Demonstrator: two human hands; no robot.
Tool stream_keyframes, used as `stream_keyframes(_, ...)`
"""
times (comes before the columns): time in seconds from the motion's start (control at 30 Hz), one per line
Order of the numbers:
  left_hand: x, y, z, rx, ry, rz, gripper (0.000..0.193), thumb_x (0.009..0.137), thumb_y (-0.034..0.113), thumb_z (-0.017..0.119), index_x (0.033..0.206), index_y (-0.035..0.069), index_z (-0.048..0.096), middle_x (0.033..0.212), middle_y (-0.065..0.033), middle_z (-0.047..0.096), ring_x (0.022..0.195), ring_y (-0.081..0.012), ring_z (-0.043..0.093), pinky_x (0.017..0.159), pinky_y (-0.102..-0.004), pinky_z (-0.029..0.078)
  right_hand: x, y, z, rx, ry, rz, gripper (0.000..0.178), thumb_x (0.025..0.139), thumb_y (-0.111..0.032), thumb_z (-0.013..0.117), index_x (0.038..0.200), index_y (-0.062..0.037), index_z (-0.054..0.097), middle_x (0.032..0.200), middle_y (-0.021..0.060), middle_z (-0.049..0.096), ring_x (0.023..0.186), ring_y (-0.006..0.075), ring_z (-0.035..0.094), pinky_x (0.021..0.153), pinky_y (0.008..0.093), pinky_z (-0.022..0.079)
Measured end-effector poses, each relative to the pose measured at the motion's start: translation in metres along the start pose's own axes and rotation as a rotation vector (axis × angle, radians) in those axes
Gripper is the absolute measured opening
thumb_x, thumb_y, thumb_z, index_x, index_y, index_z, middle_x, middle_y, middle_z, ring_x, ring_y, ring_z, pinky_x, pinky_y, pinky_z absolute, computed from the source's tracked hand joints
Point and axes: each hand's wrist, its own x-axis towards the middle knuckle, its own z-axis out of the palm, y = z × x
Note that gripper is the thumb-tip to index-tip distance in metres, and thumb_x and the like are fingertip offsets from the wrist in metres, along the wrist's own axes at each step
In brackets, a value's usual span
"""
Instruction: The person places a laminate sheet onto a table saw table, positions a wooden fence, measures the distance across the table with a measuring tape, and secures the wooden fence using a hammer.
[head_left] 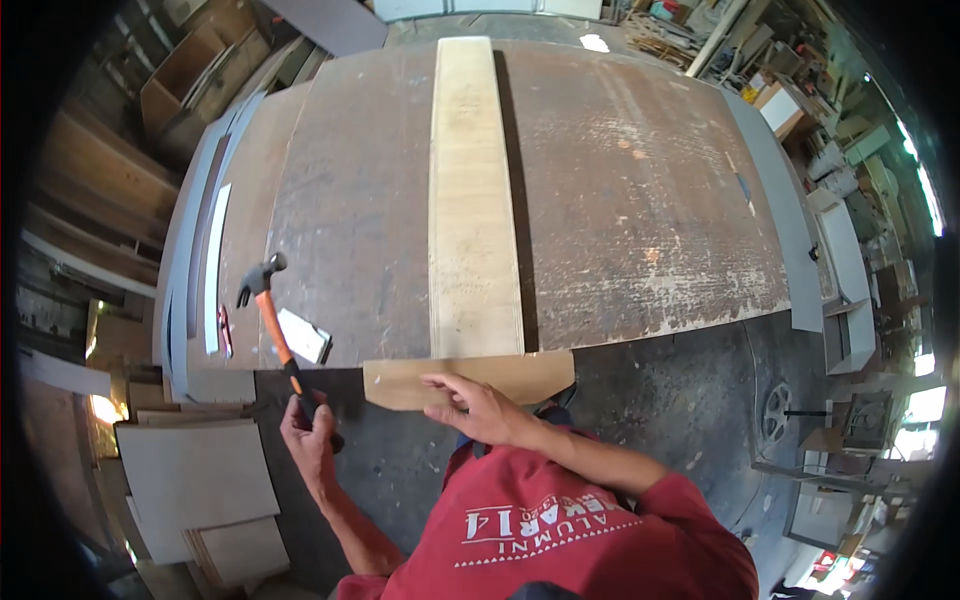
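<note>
A claw hammer [276,330] with an orange and black handle is gripped by my left hand [312,440] near the handle's lower end, its head tilted up over the table's left part. My right hand [480,412] lies over a short wooden piece [400,385] with cut corners, fingers stretched to the left and thumb apart; I see nothing held in it. This piece sits crosswise at the near end of a long pale board [470,200]. The long board runs away from me across the worn brown tabletop [350,180].
Near the table's left edge lie a white strip [217,270], a red-handled tool [225,330] and a small white box-like item [303,336]. Panels [200,470] lean at the lower left. Cabinet parts [848,285] and a fan-like wheel [777,412] stand to the right.
</note>
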Motion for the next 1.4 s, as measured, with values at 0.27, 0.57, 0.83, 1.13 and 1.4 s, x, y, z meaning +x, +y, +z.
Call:
stream_keyframes(0.27,-0.063,-0.046,0.116,-0.130,-0.465,-0.015,0.025,0.084,0.014,0.069,0.103,-0.003,0.068,0.081,0.0002,0.066,0.073,-0.0081,0.057,0.066,-0.0258,0.047,0.030,0.022,0.024,0.512,0.322,-0.002,0.041,0.104,-0.023,0.054,0.136,0.0004,0.043,0.105,0.0140,0.068,0.100,0.0201,0.066,0.084,0.0325,0.054)
stream_keyframes(0.57,-0.023,-0.077,0.097,0.311,-0.580,-0.117,0.034,0.091,0.010,0.065,0.122,-0.001,0.065,0.092,-0.0082,0.072,0.079,-0.0142,0.067,0.075,-0.0297,0.054,-0.039,0.095,-0.096,-0.568,0.627,-0.011,0.041,0.092,-0.018,0.065,0.131,-0.0129,0.054,0.098,0.0229,0.068,0.087,0.0446,0.066,0.072,0.0519,0.052)
stream_keyframes(0.83,-0.024,-0.067,0.102,0.396,-0.119,-0.089,0.032,0.090,0.005,0.060,0.121,-0.002,0.065,0.093,-0.0133,0.073,0.077,-0.0190,0.069,0.072,-0.0322,0.055,-0.016,0.080,-0.110,-0.599,0.198,-0.179,0.040,0.097,-0.022,0.061,0.134,-0.0112,0.052,0.089,0.0279,0.067,0.085,0.0479,0.066,0.071,0.0504,0.053)
stream_keyframes(1.13,-0.097,-0.057,0.192,0.329,0.180,-0.166,0.029,0.090,0.001,0.060,0.119,0.000,0.067,0.098,-0.0109,0.073,0.085,-0.0163,0.069,0.079,-0.0301,0.054,0.038,0.113,-0.166,-0.469,-0.163,-0.108,0.026,0.100,-0.025,0.056,0.119,-0.0071,0.054,0.070,0.0262,0.062,0.073,0.0484,0.064,0.062,0.0546,0.048)
stream_keyframes(1.4,-0.132,-0.093,0.260,0.511,0.327,-0.195,0.053,0.085,0.007,0.065,0.137,0.004,0.054,0.139,-0.0201,0.054,0.129,-0.0323,0.053,0.107,-0.0388,0.042,0.069,0.116,-0.210,-0.684,-0.356,-0.154,0.027,0.102,-0.029,0.052,0.111,-0.0042,0.053,0.069,0.0293,0.061,0.073,0.0499,0.064,0.061,0.0562,0.048)
